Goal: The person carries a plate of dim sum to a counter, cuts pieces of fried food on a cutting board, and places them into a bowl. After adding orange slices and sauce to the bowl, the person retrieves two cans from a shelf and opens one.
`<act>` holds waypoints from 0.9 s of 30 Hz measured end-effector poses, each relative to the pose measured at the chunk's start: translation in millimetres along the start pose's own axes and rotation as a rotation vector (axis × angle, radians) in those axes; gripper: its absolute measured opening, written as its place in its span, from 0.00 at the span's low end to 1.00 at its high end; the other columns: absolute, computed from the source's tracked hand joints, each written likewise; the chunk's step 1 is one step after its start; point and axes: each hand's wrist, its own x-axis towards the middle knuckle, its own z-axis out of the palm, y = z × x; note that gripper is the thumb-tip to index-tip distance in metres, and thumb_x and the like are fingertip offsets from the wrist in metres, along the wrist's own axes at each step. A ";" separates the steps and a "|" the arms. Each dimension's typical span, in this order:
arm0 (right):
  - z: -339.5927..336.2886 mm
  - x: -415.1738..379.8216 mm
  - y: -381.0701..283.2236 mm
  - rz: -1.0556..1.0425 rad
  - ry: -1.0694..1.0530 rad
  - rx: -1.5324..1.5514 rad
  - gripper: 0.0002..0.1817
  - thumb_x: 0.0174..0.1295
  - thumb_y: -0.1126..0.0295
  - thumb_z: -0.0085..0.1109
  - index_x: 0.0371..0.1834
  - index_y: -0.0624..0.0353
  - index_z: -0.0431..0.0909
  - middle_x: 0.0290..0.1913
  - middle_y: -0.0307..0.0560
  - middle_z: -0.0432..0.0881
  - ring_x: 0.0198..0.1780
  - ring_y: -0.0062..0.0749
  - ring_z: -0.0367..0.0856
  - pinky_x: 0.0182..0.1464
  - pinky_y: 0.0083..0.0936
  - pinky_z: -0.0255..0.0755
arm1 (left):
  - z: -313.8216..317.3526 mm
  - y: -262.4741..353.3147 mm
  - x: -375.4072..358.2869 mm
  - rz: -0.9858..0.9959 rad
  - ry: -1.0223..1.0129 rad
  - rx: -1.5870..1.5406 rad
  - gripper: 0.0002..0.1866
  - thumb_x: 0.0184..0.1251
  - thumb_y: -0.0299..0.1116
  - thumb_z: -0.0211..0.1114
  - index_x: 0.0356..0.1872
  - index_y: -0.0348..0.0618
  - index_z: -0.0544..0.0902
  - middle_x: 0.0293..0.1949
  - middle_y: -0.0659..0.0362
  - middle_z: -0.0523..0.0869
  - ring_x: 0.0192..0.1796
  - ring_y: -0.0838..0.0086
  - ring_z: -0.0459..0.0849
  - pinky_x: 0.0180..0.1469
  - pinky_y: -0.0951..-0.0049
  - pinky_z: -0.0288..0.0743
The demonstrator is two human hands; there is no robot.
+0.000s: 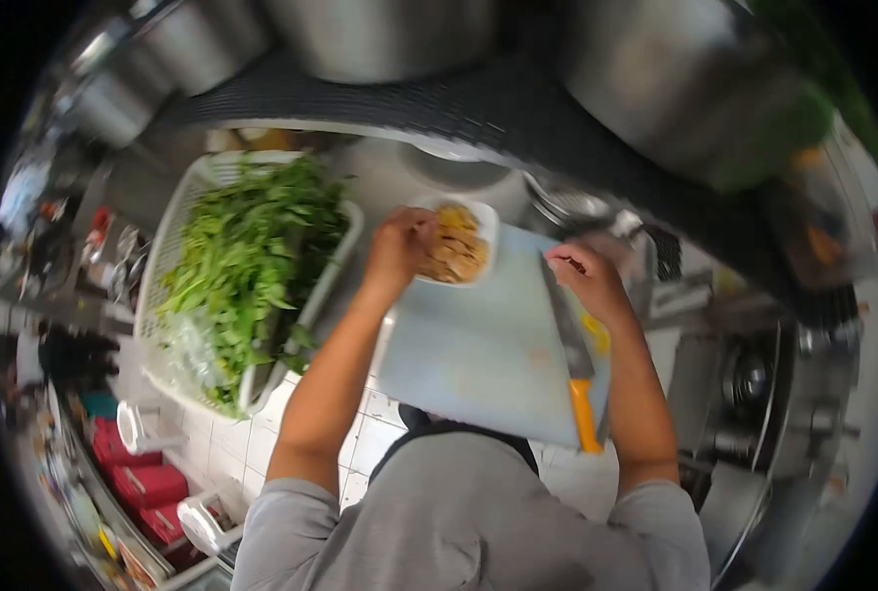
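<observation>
At the far edge of a pale cutting board (478,345) stands a white container (490,231) of sliced yellow and light-brown food (456,251). My left hand (403,246) is closed on its left rim, the fingertips partly hidden. Over the board's far right part, my right hand (589,279) has its fingers curled together; a small dark spot shows at them, but I cannot make out what they hold. A knife with an orange handle (585,414) lies along the right side of the board, its blade tip close to that hand. Yellow pieces (595,333) lie beside the blade.
A white basket (153,295) heaped with leafy greens (247,266) and a clear plastic bag stands to the left. Large metal pots (380,39) sit on a dark shelf (360,108) above the far side. Metal utensils (567,202) lie behind the board.
</observation>
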 end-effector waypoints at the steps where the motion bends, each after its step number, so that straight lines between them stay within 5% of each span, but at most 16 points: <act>1: -15.1 -22.0 11.7 0.011 0.036 -0.010 0.10 0.62 0.67 0.58 0.42 0.61 0.80 0.36 0.43 0.82 0.35 0.26 0.78 0.39 0.22 0.71 | 8.0 17.0 -6.0 0.057 -0.015 0.017 0.06 0.62 0.26 0.64 0.38 0.38 0.83 0.35 0.56 0.83 0.32 0.69 0.82 0.35 0.72 0.75; 2: -26.7 -47.3 20.7 0.023 0.068 -0.020 0.11 0.62 0.67 0.57 0.43 0.61 0.80 0.35 0.42 0.82 0.34 0.24 0.78 0.38 0.20 0.71 | 15.5 40.9 -11.5 -0.024 -0.112 -0.074 0.05 0.61 0.25 0.64 0.38 0.39 0.83 0.33 0.56 0.82 0.33 0.69 0.82 0.35 0.72 0.74; 6: -53.1 -120.2 39.4 0.343 0.154 -0.129 0.12 0.62 0.65 0.58 0.42 0.62 0.80 0.33 0.44 0.82 0.32 0.25 0.78 0.37 0.22 0.71 | 91.8 58.9 -45.6 0.215 -0.332 -0.084 0.06 0.60 0.25 0.64 0.38 0.41 0.83 0.36 0.55 0.82 0.39 0.66 0.82 0.39 0.70 0.76; 11: -32.9 -153.0 92.7 0.245 0.361 -0.454 0.12 0.56 0.65 0.61 0.39 0.62 0.80 0.36 0.53 0.81 0.38 0.47 0.80 0.42 0.35 0.73 | 169.7 108.4 -70.4 0.260 -0.647 0.098 0.12 0.58 0.35 0.65 0.43 0.44 0.82 0.44 0.52 0.81 0.51 0.57 0.78 0.52 0.62 0.76; 15: -7.8 -149.2 112.2 0.228 0.472 -0.489 0.13 0.56 0.64 0.62 0.40 0.60 0.80 0.40 0.53 0.80 0.40 0.47 0.80 0.43 0.37 0.73 | 207.8 115.9 -75.6 0.379 -0.817 0.392 0.15 0.57 0.36 0.65 0.45 0.44 0.82 0.46 0.53 0.80 0.53 0.60 0.77 0.52 0.60 0.76; 21: 2.5 -134.1 120.8 0.266 0.429 -0.546 0.16 0.54 0.61 0.62 0.40 0.60 0.75 0.40 0.53 0.76 0.44 0.49 0.77 0.44 0.40 0.71 | 218.4 113.8 -79.7 0.705 -0.803 0.546 0.11 0.58 0.40 0.60 0.35 0.46 0.85 0.42 0.57 0.81 0.50 0.64 0.78 0.46 0.63 0.76; 27: 3.1 -121.6 111.1 0.259 0.431 -0.384 0.18 0.51 0.60 0.66 0.37 0.61 0.74 0.38 0.52 0.78 0.40 0.47 0.78 0.41 0.38 0.71 | 238.6 97.3 -90.4 0.848 -0.567 0.481 0.13 0.58 0.43 0.60 0.32 0.45 0.84 0.34 0.57 0.82 0.40 0.66 0.79 0.40 0.66 0.72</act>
